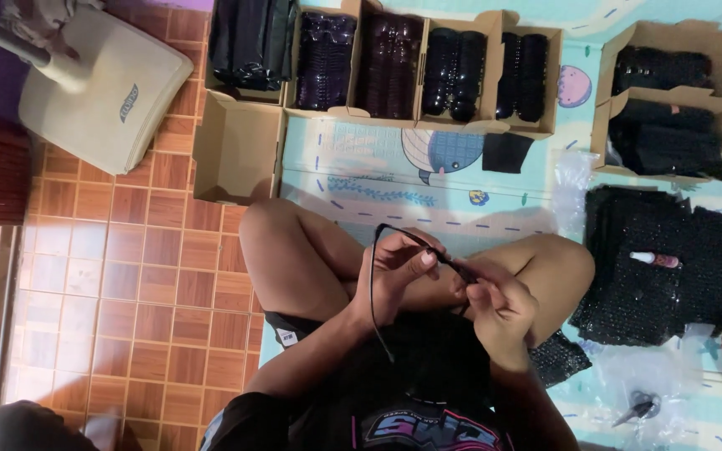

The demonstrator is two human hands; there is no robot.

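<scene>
Two hands meet above the crossed legs, sharing a thin black cord (375, 276). The left hand (394, 271) pinches the cord between its fingers near the loop's top, and the right hand (501, 311) pinches its far end just beside. Cardboard boxes (394, 67) of dark items line the patterned mat (378, 175) ahead.

A thin black cord (375, 276) is pinched between both hands above the lap; it arches up over the left hand (394, 276), then hangs down past the wrist, loose end dangling.
</scene>
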